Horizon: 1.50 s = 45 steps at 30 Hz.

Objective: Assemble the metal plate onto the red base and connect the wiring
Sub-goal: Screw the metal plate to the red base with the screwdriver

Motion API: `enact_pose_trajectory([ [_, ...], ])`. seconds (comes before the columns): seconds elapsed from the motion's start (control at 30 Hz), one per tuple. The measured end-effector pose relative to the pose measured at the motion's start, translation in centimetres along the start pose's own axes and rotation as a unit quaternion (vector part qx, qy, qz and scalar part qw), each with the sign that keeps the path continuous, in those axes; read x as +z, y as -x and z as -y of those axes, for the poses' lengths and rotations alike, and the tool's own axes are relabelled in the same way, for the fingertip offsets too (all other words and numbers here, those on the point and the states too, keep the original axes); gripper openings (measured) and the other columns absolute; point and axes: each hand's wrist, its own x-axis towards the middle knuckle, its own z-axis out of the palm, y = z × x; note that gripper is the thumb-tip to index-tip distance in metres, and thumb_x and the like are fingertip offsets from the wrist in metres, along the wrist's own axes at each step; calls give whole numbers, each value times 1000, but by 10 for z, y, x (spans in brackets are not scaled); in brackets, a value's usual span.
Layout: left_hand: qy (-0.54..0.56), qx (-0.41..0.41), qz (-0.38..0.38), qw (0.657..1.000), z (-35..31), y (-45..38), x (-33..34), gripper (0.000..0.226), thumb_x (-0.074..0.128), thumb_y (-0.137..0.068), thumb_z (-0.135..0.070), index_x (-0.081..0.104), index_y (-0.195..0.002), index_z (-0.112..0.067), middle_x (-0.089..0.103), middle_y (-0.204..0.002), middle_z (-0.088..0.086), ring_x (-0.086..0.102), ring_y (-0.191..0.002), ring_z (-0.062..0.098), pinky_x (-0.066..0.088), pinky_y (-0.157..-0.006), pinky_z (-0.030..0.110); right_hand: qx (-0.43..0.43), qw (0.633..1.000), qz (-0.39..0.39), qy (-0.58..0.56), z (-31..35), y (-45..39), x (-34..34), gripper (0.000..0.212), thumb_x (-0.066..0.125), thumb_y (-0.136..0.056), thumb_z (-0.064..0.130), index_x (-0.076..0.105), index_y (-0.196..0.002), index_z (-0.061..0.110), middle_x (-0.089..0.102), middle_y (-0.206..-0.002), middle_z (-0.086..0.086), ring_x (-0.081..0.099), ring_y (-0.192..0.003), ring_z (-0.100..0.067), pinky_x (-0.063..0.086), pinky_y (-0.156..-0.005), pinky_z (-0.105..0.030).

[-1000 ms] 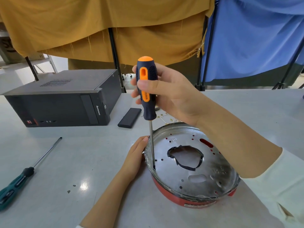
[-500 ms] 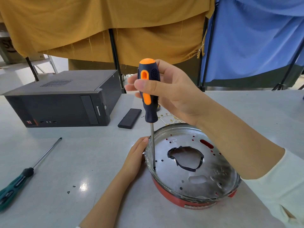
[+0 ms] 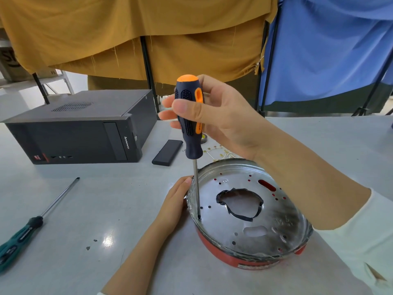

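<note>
Head view: the right hand (image 3: 221, 116) grips the orange-and-navy screwdriver (image 3: 190, 118) upright, its tip in a hole near the left rim of the metal plate (image 3: 274, 226), which sits on the red base (image 3: 214, 250) on the table (image 3: 102, 205). The left hand (image 3: 173, 204) rests against the plate's edge, fingers apparently relaxed. A green screwdriver (image 3: 23, 233) lies well to the left.

Bright, sharp; lamp glare on table (image 3: 107, 241); wide-angle edge bending.
</note>
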Motion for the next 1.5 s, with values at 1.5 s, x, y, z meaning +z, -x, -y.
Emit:
enact_pose_trajectory([
  [1.5,-17,23,20,999,-8,9,-1,38,52,-87,-31,63,-124,-25,69,-119,-8,62,-114,10,47,-102,37,20,995,51,-84,4,5,-3,32,38,-93,22,55,-114,5,57,-94,-5,55,-82,-19,46,-80,-31],
])
